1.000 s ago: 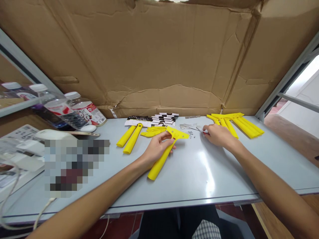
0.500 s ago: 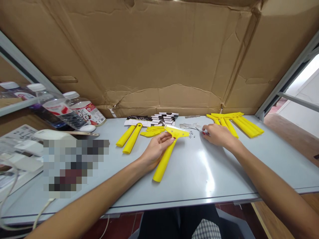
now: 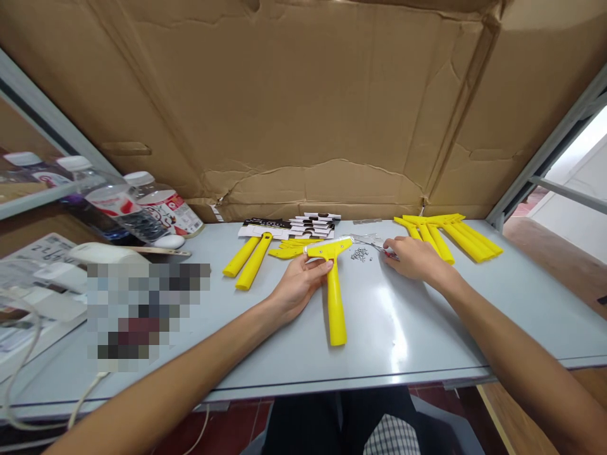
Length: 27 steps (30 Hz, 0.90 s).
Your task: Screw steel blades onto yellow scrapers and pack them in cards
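Near the middle of the table, my left hand (image 3: 303, 283) grips a yellow scraper (image 3: 336, 297) by its neck, fingers closed around it. Its wide head, with small screws showing, is at the top and its handle hangs toward me. On the right, my right hand (image 3: 408, 254) is closed on a thin metal tool with a red handle (image 3: 391, 254), mostly hidden by the fingers. Between the hands lies a small pile of screws (image 3: 361, 254). Flat metal blades (image 3: 372, 240) lie just behind the screws.
Several finished-looking yellow scrapers (image 3: 459, 237) lie at the back right. Two yellow handles (image 3: 253, 262), yellow head pieces (image 3: 289, 250) and black-and-white cardboard sleeves (image 3: 315, 224) lie left of centre. Bottles (image 3: 165, 205) and white cables (image 3: 33, 354) crowd the left side. A cardboard wall (image 3: 303, 114) stands behind.
My left hand has turned the scraper so that its handle swings to the right and points straighter toward me. More of the screw pile shows. My right hand has barely moved.
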Each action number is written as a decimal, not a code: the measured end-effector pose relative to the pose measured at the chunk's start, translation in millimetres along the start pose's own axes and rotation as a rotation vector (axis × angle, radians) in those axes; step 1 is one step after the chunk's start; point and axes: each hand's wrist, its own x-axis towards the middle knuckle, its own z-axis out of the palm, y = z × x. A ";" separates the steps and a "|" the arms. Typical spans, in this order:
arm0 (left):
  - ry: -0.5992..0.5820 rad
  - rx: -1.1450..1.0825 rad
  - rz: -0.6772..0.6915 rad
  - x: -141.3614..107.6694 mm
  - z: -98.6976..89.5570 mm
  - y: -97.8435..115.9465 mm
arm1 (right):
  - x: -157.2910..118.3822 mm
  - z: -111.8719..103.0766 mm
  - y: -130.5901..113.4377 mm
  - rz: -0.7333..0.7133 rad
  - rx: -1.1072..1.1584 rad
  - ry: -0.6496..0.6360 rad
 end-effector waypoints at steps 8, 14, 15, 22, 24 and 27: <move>-0.041 -0.014 0.040 -2.7 7.5 -2.3 | -20.7 -5.5 -40.4 -0.104 0.176 0.338; -0.037 0.002 0.094 -1.9 17.7 6.2 | -35.0 12.5 -84.4 -0.302 0.950 0.018; -0.019 0.008 0.099 -0.3 18.6 7.5 | -32.8 17.4 -85.9 -0.293 1.037 -0.001; -0.062 0.127 0.112 14.2 24.3 9.9 | -16.3 30.9 -81.6 -0.162 1.421 -0.070; -0.084 0.235 0.155 23.7 22.6 24.2 | -15.6 27.9 -80.6 -0.165 1.470 -0.061; -0.033 0.428 0.237 50.9 11.6 70.4 | -14.6 22.7 -77.8 -0.142 1.507 -0.033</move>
